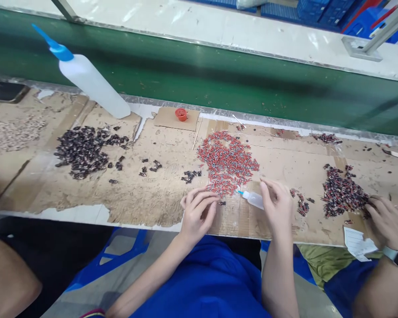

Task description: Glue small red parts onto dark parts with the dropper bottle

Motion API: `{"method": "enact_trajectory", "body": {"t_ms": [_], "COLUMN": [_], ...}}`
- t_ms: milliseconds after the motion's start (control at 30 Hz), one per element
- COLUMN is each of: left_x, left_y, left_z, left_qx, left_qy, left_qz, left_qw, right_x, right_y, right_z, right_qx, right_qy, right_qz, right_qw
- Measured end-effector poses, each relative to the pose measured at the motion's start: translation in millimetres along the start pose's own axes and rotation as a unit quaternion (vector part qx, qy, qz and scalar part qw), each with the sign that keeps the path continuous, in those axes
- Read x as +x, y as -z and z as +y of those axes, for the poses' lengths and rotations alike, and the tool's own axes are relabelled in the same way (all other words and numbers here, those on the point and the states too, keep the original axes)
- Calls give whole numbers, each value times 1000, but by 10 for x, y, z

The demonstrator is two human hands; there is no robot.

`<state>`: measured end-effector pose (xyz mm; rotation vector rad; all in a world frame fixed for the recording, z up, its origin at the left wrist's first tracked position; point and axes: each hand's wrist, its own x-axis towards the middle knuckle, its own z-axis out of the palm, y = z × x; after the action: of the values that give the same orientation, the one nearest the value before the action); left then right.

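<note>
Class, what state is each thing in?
Left hand: fingers bent
Right hand: fingers bent
Co-worker's hand: fingers bent
Small bottle: nozzle fitted
Large bottle: nozzle fitted
Red cup: open
Red pieces: heaped
Black pieces: heaped, some scattered
Red-and-black pieces: heaped
Paper slip: overhanging
Cardboard: torn

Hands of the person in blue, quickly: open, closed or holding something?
Left hand: curled, at the edge of the red pile; cannot tell whether it holds anything.
Right hand: partly closed, beside the small bottle; any hold cannot be told.
</note>
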<state>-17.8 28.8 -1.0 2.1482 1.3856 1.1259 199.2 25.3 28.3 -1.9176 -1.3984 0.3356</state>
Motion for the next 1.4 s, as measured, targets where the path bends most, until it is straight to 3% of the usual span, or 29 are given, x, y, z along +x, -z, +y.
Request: {"method": "enact_trajectory", "body": {"t_ms": [200, 367, 567, 700, 833, 1033, 1133, 1267, 1400], "left_x": [-43, -78, -70, -56, -40, -21, -27, -42, -50], "left_y": [-60, -114, -120, -138, -133, -69, -45, -12, 55], "left_z": [-36, -56, -58, -69, -48, 86, 151, 217, 277], "left_qx": [34, 55, 23, 20, 17, -140, -201, -243, -255], "left_qy": [-16, -20, -30, -49, -64, -30, 31, 111, 113], "left_qz": [-9, -23, -28, -28, -48, -104, -128, -109, -78], "left_qw": [999, 998, 999, 998, 997, 984, 971, 957, 957], "right_x": [218, 197, -132, -424, -618, -691, -696, -715, -736], "right_y": [-284, -235, -72, -41, -72, -116, -103, -97, -105], "right_z": [-30, -71, -264, -351, -401, -491, -516, -524, -542], "right_qx": [-42, -5, 176, 226, 239, 290, 324, 337, 347], "right_qy": [-65, -71, -135, -150, -151, -166, -169, -184, -194], "right_qz": [-34, 7, 29, 31, -7, -66, -86, -89, -80], "right_qw": [996, 997, 975, 962, 959, 940, 927, 919, 914]}}
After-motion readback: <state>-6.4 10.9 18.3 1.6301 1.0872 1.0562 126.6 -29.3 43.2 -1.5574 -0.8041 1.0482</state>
